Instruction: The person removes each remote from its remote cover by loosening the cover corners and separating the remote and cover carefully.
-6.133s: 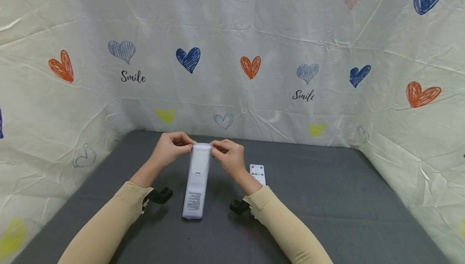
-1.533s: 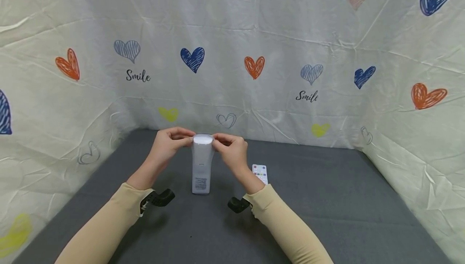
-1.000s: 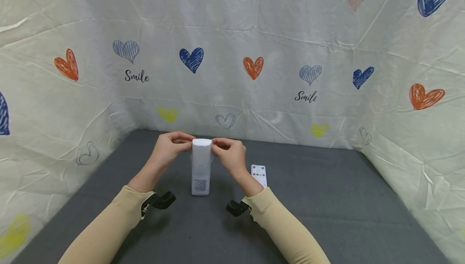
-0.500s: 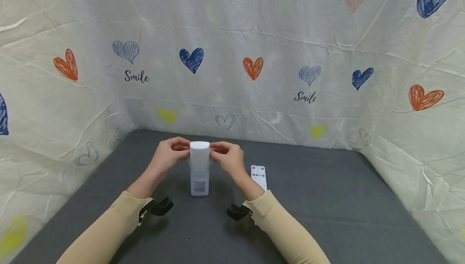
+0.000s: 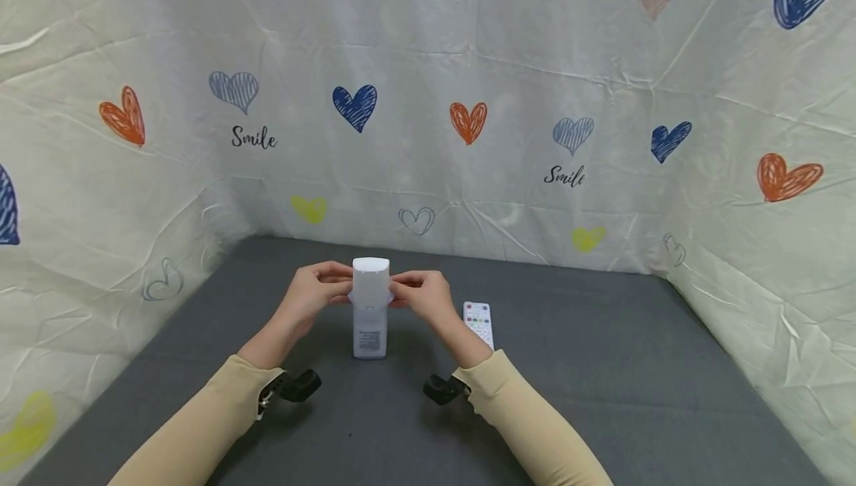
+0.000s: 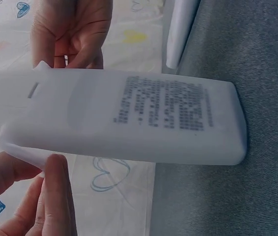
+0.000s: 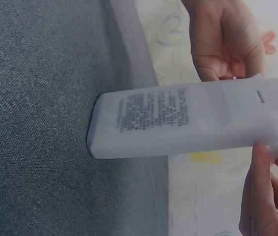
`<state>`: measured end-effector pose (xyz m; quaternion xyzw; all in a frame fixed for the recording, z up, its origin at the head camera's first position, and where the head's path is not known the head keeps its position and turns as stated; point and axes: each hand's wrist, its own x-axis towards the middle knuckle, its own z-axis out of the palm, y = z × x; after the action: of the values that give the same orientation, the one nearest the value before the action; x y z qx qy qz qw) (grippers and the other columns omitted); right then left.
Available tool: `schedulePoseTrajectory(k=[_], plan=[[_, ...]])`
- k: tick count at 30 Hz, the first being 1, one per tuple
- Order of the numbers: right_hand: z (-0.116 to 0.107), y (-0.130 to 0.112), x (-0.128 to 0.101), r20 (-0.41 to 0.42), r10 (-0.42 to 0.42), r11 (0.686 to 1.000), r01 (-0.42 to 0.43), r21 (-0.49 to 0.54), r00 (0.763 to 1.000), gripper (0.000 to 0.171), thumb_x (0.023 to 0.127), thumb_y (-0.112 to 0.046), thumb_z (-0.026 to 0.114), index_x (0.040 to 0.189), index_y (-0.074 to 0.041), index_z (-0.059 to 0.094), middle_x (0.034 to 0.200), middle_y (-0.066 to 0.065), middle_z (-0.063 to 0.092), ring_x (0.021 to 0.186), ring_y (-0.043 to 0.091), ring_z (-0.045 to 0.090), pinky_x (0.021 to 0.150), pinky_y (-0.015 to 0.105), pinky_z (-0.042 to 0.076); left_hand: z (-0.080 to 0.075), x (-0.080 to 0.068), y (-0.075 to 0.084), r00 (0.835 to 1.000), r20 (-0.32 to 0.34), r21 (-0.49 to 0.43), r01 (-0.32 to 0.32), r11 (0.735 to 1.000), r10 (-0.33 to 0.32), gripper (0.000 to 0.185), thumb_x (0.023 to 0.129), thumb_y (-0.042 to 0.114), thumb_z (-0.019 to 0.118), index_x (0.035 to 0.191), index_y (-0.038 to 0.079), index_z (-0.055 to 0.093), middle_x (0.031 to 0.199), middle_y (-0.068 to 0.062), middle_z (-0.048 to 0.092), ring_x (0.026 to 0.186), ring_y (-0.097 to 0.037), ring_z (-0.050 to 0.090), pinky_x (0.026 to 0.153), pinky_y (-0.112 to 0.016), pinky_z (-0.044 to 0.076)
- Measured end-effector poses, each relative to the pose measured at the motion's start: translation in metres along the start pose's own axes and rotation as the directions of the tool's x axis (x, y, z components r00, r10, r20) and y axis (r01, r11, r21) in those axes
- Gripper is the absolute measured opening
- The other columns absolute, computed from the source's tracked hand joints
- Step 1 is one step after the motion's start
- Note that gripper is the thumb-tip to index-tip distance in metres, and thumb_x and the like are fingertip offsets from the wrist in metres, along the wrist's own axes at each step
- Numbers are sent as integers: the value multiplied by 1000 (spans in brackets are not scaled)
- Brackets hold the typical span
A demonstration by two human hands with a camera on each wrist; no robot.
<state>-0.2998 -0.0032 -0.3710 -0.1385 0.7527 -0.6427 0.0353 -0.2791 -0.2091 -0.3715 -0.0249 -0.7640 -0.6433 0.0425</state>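
Observation:
A white remote control (image 5: 371, 278) stands upright on the table, its back towards me. A translucent sleeve (image 5: 370, 336) covers its lower part, and the printed label shows through; the upper end is bare. My left hand (image 5: 313, 294) pinches the sleeve's flared edge at the left side, and my right hand (image 5: 426, 296) pinches it at the right. In the left wrist view the stretched sleeve edge (image 6: 28, 153) sticks out between left thumb and fingers. The right wrist view shows the right fingers (image 7: 262, 172) at the opposite edge. The remote's button side is hidden.
A second white remote (image 5: 478, 321) with coloured buttons lies face up beyond my right wrist, partly hidden by it. Dark grey cloth (image 5: 615, 382) covers the table. A pale curtain (image 5: 414, 40) printed with hearts encloses the back and sides.
The remote, tilted 6.1 s ago, now stands upright. Both hands have moved down its sides with the sleeve's edge, which was at the top, baring the upper end.

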Motion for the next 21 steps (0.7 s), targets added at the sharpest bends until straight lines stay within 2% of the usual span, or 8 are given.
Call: schedulePoseTrajectory(k=[6,11,18,21], plan=[[-1,0,-1,2,16,998,-15,-65,1000,18,88,-9,67,101,1,72,98,16,71,78,23,72,72,31,59,1,1,-4,999,7,11,33,999,-33,31,89,11,65,115,-4,59,97,0,67,85,-7,66,80,-31,58],[-1,1,-3,9,25,994,-24,-108,1000,16,88,-7,66,100,1,72,96,15,72,78,23,72,73,33,59,1,0,-7,998,16,43,56,998,-56,31,90,12,65,115,-5,60,99,-2,67,86,-8,66,88,-39,55],[-1,7,-7,15,41,981,-37,-188,999,16,87,-9,67,100,-1,73,95,14,72,78,22,72,73,30,59,1,-2,-16,996,41,75,73,995,-76,29,90,13,65,113,-5,61,99,-4,70,85,-11,68,87,-39,55],[0,8,-7,24,38,982,-33,-185,999,16,87,-8,67,100,0,73,95,15,72,77,22,72,74,33,59,1,-2,-19,996,42,74,79,994,-82,28,90,12,65,112,-5,62,97,-3,70,85,-11,68,87,-38,55]])
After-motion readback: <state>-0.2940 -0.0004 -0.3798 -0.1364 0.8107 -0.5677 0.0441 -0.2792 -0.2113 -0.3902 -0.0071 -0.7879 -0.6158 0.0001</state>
